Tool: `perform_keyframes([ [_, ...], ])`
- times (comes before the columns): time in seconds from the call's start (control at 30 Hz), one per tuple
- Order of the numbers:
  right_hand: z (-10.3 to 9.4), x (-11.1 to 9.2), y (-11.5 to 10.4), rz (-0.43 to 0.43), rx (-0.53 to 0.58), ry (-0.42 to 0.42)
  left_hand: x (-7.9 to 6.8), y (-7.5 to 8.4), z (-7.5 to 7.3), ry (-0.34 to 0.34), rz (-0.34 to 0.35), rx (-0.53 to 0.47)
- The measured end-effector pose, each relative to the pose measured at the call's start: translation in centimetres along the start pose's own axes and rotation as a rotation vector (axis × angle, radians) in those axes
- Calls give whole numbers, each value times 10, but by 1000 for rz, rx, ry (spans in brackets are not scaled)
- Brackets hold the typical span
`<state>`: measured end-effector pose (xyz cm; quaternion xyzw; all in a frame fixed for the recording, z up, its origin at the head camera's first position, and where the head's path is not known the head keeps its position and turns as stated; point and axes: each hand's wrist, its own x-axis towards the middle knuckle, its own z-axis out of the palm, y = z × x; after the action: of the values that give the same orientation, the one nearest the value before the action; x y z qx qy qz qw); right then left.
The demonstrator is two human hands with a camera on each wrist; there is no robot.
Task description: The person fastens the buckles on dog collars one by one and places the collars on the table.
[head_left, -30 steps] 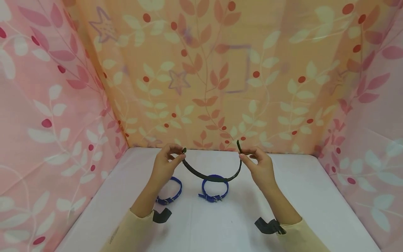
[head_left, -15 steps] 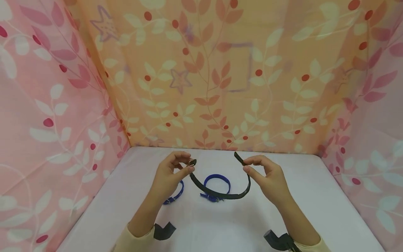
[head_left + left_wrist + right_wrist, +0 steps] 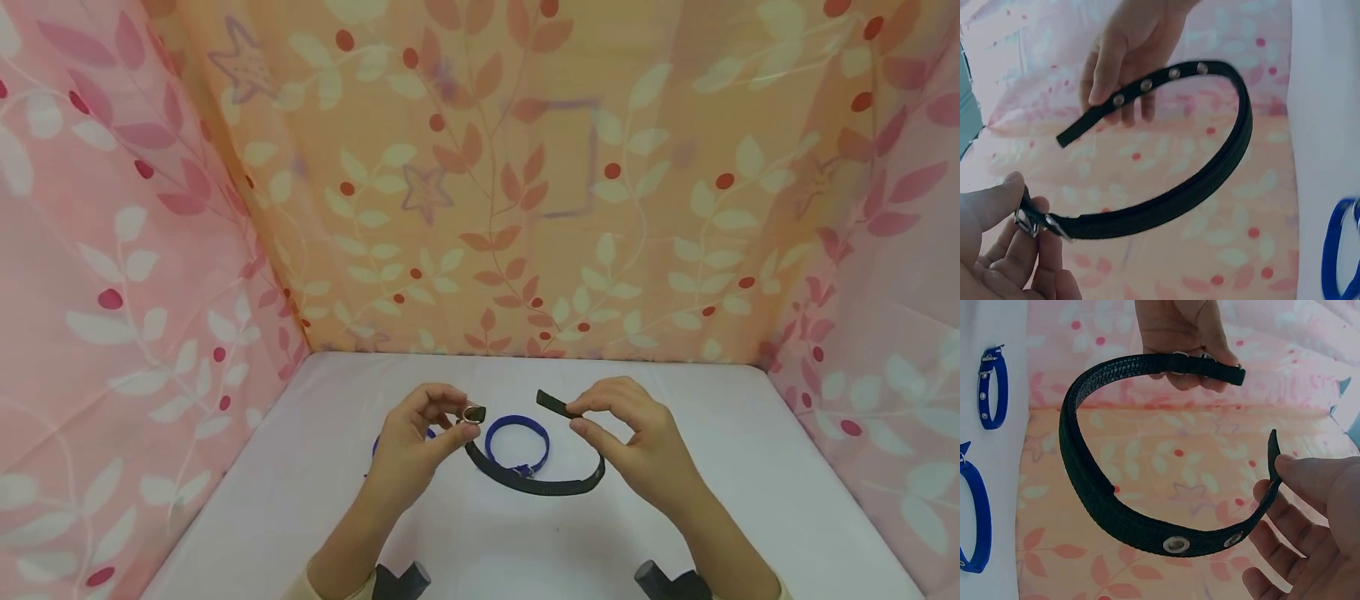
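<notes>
A dark collar (image 3: pixel 536 486) with metal eyelets hangs in a U shape between both hands, above the table. My left hand (image 3: pixel 420 437) pinches its buckle end; the metal buckle (image 3: pixel 1027 224) shows at the fingertips in the left wrist view. The plain strap tip (image 3: pixel 551 402) is held between thumb and fingers of my right hand (image 3: pixel 637 433), pointing toward the buckle with a gap between the two ends. In the right wrist view, large eyelets (image 3: pixel 1177 544) line the strap near the right fingers.
A blue buckled collar (image 3: pixel 546 433) lies looped on the white table (image 3: pixel 750 467), behind the dark one. Another blue collar (image 3: pixel 992 394) lies further left, mostly covered by the left hand in the head view. A patterned cloth wall (image 3: pixel 480 208) stands at the back.
Both hands have come lower and nearer the body with the dark collar. The strap tip has swung from upright to pointing left, and the two ends are closer together.
</notes>
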<state>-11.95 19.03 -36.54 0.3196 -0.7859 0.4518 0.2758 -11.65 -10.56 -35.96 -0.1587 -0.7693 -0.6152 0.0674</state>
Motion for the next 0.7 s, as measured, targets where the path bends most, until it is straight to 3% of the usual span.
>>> perform_keyframes([
  [0.1,2,0,-2,-80,-27,4,-3,0,7,-8,-37,-61],
  [0.23,5,-1,-5,-153,-61,3,-5,-1,13,-11,-24,-30],
  [0.53,11,1,-15,-255,-67,-22,-9,-4,17,9,124,126],
  [0.7,14,0,-18,-298,-70,-25,-10,-3,17,-12,187,151],
])
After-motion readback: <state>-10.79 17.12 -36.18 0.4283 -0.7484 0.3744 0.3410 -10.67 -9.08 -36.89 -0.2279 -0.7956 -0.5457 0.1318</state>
